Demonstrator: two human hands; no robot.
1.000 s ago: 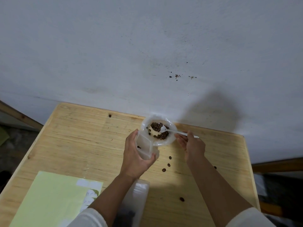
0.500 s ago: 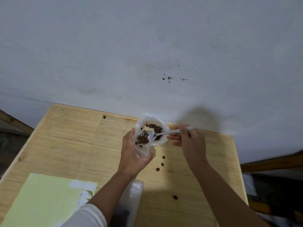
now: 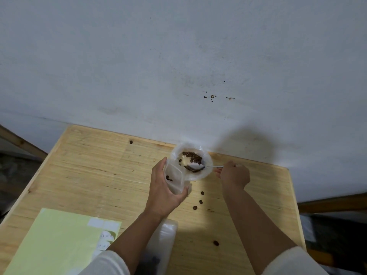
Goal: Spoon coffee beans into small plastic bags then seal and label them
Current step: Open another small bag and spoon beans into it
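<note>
My left hand (image 3: pixel 162 187) grips a small clear plastic bag (image 3: pixel 174 178) held open beside the bowl; a few coffee beans lie inside it. A white bowl (image 3: pixel 206 172) at the table's far edge holds coffee beans (image 3: pixel 193 157). My right hand (image 3: pixel 233 173) pinches the handle of a metal spoon (image 3: pixel 196 167), whose scoop lies in the bowl among the beans. A pale green label sheet (image 3: pixel 57 239) with white stickers lies at the near left.
The wooden table (image 3: pixel 99 175) stands against a grey wall. Loose beans (image 3: pixel 200 201) lie scattered on the wood near the bowl and further forward. A stack of clear plastic bags (image 3: pixel 164 241) lies under my left forearm. The table's right edge drops off near my right arm.
The spoon tipped beans into the bag half a second ago and has gone back into the bowl. My right hand dropped lower to the right. The bag tilted away from the bowl.
</note>
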